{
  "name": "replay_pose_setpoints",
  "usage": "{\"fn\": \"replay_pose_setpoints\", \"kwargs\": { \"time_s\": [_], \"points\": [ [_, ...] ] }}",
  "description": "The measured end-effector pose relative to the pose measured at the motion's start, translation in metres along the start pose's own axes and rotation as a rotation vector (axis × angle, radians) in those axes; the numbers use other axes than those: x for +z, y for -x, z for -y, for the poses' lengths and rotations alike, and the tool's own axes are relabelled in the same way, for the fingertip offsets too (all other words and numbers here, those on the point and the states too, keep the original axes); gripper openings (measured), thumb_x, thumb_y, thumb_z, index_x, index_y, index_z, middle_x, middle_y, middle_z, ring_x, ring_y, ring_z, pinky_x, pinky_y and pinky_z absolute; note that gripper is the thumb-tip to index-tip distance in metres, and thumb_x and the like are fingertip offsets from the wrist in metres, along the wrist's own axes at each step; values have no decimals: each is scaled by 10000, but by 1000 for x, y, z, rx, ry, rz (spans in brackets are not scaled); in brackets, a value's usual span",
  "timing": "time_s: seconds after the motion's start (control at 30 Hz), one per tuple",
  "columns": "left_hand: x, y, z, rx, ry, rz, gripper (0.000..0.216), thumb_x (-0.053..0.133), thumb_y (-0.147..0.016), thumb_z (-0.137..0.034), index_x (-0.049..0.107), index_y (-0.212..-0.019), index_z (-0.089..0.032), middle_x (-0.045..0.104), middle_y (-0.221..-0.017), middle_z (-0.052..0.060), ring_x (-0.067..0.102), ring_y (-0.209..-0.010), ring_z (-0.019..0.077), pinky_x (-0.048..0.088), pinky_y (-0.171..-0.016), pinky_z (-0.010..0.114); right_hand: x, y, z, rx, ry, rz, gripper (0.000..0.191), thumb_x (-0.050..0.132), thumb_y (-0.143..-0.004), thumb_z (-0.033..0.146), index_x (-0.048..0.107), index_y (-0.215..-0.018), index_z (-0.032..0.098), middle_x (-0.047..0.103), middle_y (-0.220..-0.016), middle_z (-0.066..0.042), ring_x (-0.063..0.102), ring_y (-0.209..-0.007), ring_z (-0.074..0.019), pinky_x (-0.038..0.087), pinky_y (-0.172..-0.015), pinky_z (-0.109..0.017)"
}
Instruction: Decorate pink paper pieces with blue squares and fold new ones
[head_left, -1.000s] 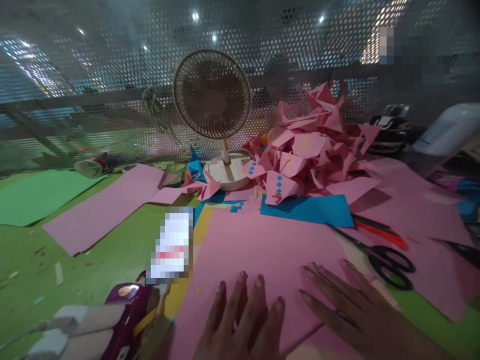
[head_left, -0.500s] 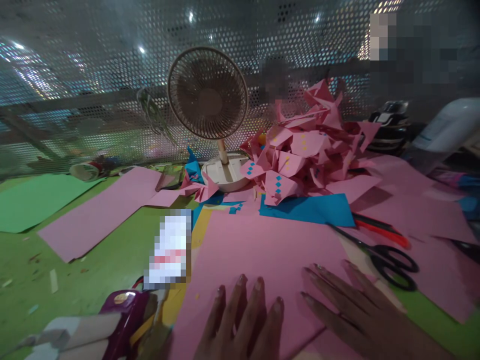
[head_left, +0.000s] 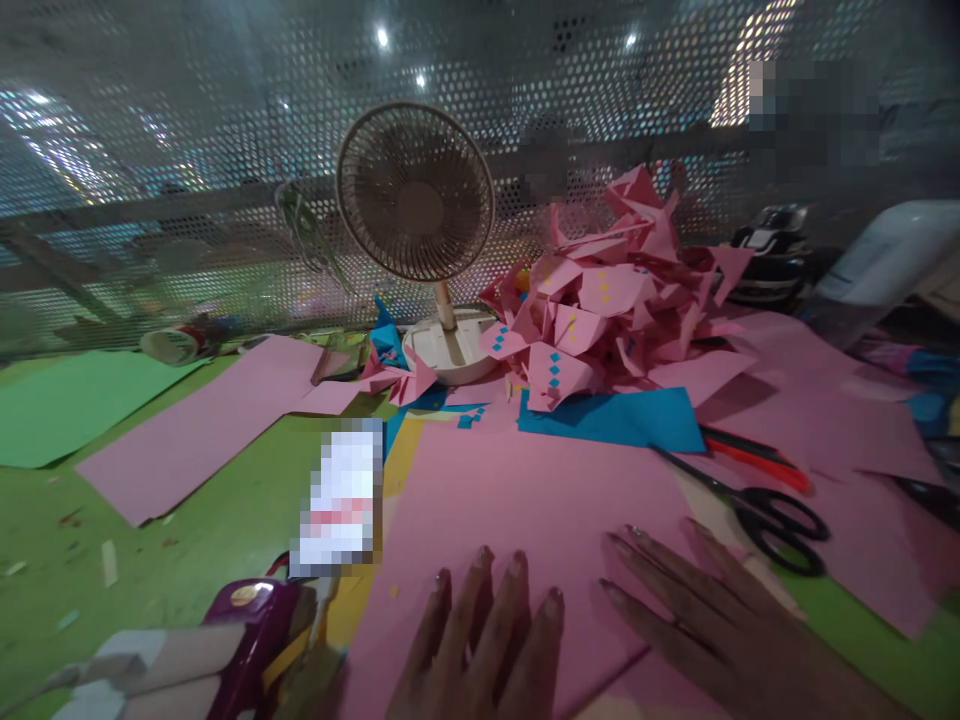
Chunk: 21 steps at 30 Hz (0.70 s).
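Note:
My left hand (head_left: pixel 484 645) rests on a large pink paper sheet (head_left: pixel 487 500), fingers apart and pointing away from me. To its right my right hand (head_left: pixel 712 610) lies flat on the same sheet with its fingers spread. Neither hand holds anything. Black-handled scissors (head_left: pixel 780 520) lie just beyond the right hand, blades partly over the sheet. A blue paper strip (head_left: pixel 611 420) lies across the sheet's far edge. A purple hot glue gun (head_left: pixel 251 630) is left of my left hand, with a pixelated pale rectangle beyond it.
A small fan (head_left: pixel 416 195) stands at the back against a perforated metal screen (head_left: pixel 225 130). Beside it rises a heap of folded pink paper pieces (head_left: pixel 600 300). A red cutter (head_left: pixel 757 465), a green sheet (head_left: pixel 82 400), a pink strip (head_left: pixel 202 430) and a white-capped bottle (head_left: pixel 892 250) surround the work area.
The view has shifted very slightly, so things on the right appear a little further left. Both hands stay on the pink sheet in nearly the same pose.

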<state>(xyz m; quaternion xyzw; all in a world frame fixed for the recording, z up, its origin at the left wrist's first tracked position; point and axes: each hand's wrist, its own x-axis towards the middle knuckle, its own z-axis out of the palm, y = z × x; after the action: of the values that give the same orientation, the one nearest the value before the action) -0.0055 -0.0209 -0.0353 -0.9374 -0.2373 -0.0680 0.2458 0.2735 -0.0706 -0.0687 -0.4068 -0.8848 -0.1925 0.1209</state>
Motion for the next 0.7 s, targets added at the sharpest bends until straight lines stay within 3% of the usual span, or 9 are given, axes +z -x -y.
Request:
{"fn": "replay_pose_setpoints", "kwargs": {
  "time_s": [0.2,0.3,0.43,0.57,0.7],
  "points": [
    [1,3,-4,-40,97,74,556,436,-870,-365,281,-1392,-256,407,-1391,81,354,-1255,339,263,-1008,523,-6,-1,-2,10,-55,69,521,326,-905,414,293,-1396,245,334,-1423,-51,269,-1320,-262,-25,-1083,-540],
    [-3,1,-7,-53,186,160,608,425,-874,-379,173,-1421,-296,375,-1404,117,350,-1252,377,314,-945,580,-17,-3,-2,16,-205,143,655,337,-871,535,207,-1426,212,259,-1450,-84,222,-1332,-291,-31,-1076,-549],
    [-19,-6,-5,-40,340,273,678,440,-844,-516,77,-1406,-405,282,-1446,125,284,-1273,424,287,-911,651,-37,-9,-2,95,-402,331,803,383,-814,629,80,-1440,229,111,-1482,-99,145,-1343,-332,48,-1052,-606],
    [-31,-9,1,9,469,353,933,408,-640,-791,136,-1415,-349,150,-1477,173,177,-1282,490,201,-907,709,-50,-12,-5,139,-506,432,796,384,-822,624,17,-1434,271,20,-1493,-75,69,-1356,-318,23,-1053,-601],
    [-34,-5,5,65,484,311,1005,327,-605,-838,113,-1428,-302,147,-1465,214,151,-1287,490,183,-916,708,-57,-11,-10,134,-572,482,789,382,-840,601,-27,-1428,270,-23,-1498,-52,7,-1362,-285,-1,-1083,-539]
  ]
}}
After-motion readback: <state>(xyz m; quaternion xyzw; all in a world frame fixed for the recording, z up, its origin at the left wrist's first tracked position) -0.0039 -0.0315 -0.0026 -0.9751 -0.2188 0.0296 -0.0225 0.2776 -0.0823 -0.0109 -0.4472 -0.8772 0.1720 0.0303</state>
